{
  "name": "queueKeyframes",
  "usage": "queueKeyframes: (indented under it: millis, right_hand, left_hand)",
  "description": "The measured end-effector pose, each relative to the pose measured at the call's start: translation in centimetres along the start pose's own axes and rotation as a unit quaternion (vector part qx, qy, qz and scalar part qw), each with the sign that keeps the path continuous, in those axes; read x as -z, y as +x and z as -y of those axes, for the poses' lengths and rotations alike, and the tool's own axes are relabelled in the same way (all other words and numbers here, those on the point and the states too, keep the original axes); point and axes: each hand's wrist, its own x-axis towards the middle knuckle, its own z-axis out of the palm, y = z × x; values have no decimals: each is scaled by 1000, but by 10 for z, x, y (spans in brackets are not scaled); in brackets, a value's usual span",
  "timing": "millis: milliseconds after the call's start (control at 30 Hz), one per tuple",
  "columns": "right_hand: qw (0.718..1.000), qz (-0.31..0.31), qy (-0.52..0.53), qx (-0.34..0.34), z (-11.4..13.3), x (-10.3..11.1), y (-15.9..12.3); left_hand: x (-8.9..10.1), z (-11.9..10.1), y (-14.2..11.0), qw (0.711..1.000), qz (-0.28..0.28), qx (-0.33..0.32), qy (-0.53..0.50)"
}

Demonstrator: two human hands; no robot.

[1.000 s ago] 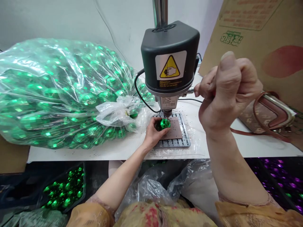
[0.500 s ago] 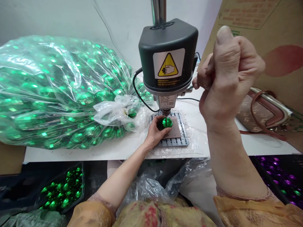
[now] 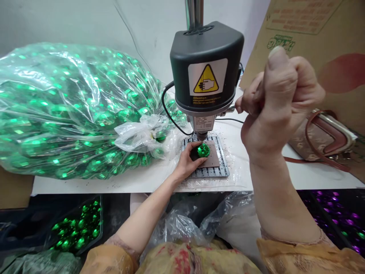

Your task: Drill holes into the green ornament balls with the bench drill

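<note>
A small bench drill press with a dark head and a yellow warning sticker stands on a white table. My left hand grips a shiny green ball on the brown pad of the slotted base plate, right under the drill bit. My right hand is raised in a fist, closed round the press's feed lever, whose metal stem shows beside my fingers.
A big clear plastic bag of green balls fills the table's left. A cardboard box and a handbag stand at right. Below the table are a bin of green balls, loose plastic bags and purple balls.
My right fist rose with the lever, then came partway down again. The left hand kept the green ball under the bit, shifting it slightly.
</note>
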Motion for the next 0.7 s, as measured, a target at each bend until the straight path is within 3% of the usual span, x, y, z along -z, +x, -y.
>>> queueKeyframes:
  millis: [167,300,700]
  right_hand:
    - [998,-37,33,35,0,3,-19]
    - [998,-26,28,40,0,6,-30]
    - [987,19,70,143,-19,20,-39]
  left_hand:
    - [0,2,-1,1000,0,-3,1]
    - [-1,3,-1,1000,-4,-2,-1]
    - [-1,2,-2,1000,-8,2,-5]
